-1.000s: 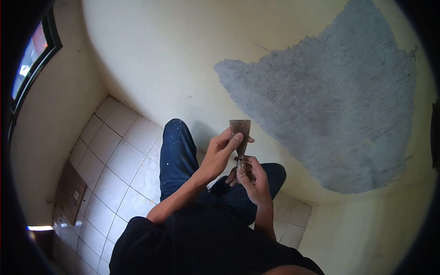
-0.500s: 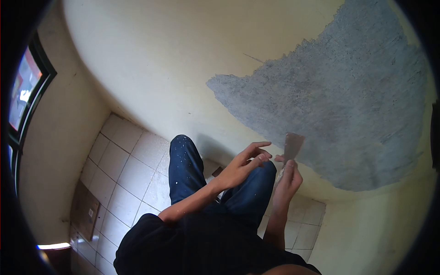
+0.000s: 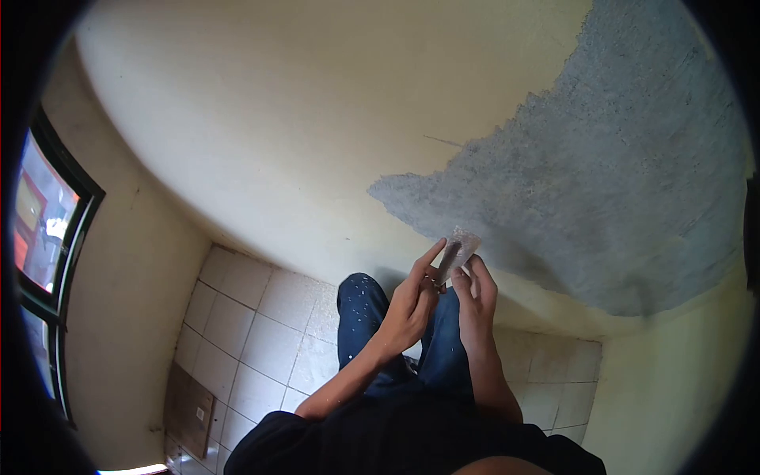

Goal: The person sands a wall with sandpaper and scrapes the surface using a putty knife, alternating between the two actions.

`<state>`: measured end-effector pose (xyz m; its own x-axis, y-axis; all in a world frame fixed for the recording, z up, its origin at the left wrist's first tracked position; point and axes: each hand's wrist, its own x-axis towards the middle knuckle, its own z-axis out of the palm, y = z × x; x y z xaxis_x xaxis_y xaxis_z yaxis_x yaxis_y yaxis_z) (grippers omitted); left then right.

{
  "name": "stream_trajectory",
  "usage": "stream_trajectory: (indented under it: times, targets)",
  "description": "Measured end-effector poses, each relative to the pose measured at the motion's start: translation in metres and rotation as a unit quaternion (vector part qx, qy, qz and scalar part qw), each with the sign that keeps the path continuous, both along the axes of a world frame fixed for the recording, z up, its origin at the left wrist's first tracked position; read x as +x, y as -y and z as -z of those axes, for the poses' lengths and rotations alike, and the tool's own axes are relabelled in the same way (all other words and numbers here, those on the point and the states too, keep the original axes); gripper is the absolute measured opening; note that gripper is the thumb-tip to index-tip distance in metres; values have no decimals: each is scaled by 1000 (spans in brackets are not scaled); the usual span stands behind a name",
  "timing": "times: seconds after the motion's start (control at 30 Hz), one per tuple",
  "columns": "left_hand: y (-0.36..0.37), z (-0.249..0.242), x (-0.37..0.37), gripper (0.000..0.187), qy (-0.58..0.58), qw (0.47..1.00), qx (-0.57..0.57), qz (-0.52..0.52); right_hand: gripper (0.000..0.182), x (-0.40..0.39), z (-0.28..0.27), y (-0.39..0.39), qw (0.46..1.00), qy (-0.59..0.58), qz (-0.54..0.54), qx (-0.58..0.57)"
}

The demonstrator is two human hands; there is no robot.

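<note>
A small flat scraper (image 3: 459, 247), its face pale and mottled with a dark streak, is held up between both hands in front of the wall's grey patch. My left hand (image 3: 413, 301) grips its lower left side, with the index finger stretched along the edge. From the right, my right hand (image 3: 477, 299) pinches it between thumb and fingers. The handle is mostly hidden by the hands. Behind it the bare grey patch (image 3: 602, 174) has a ragged border against the cream wall (image 3: 301, 119).
My bent knees in blue trousers (image 3: 360, 313), spotted white, are below the hands, close to the wall. White floor tiles (image 3: 265, 340) lie on the left, with a brown board (image 3: 188, 408) on them. A dark-framed window (image 3: 79, 206) is at the far left.
My left hand, open and apart from the scraper before, has closed on it. The scraper has moved left and turned, showing a paler face. The camera view has shifted.
</note>
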<state>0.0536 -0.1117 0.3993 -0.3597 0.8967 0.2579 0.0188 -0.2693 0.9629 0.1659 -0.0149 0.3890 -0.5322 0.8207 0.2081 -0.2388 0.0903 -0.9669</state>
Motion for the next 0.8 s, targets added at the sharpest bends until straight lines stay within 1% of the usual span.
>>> stream_trajectory:
  times: [0.03, 0.07, 0.1, 0.13, 0.2, 0.23, 0.27, 0.3, 0.4, 0.5, 0.6, 0.7, 0.8]
  targets:
    - [0, 0, -3, 58, 6, 1000, -4, -26, 35, -8, -6, -3, 1000, -6, -14, -7]
    - [-2, -5, -7, 58, -30, 999, -10, -45, 36, -17, -13, -5, 999, -11, -28, -13]
    - [-5, -9, -10, 57, -66, 996, -18, -62, 36, -29, -17, -7, 1000, -22, -7, 7]
    - [-8, -11, -13, 56, -103, 991, -25, -79, 36, -37, -17, -13, 999, -26, -24, 1]
    - [-21, -12, -17, 55, -159, 981, 23, -113, 37, -51, -17, -29, 998, -36, -56, -13]
    - [-24, -17, -21, 57, -184, 976, 19, -116, 38, -58, -18, -35, 996, -42, -70, -19]
    - [-28, -22, -24, 58, -207, 971, 15, -120, 39, -65, -19, -39, 997, -44, -56, -13]
    - [-32, -24, -27, 60, -201, 972, 11, -119, 39, -71, -20, -43, 998, -43, -43, -5]
    - [-38, -39, -34, 61, -167, 979, -68, -93, 39, -80, -25, -50, 999, -44, 3, 16]
    - [-45, -37, -34, 61, -137, 983, -86, -90, 36, -88, -27, -56, 997, -64, 30, 25]
    - [-55, -22, -30, 60, -213, 965, 3, -153, 33, -93, -24, -57, 996, -80, 41, 27]
    - [-61, -22, -25, 60, -230, 956, 6, -179, 33, -99, -23, -60, 993, -90, 63, 54]
    - [-60, -34, -24, 60, -179, 971, -50, -152, 33, -100, -31, -59, 992, -92, 78, 46]
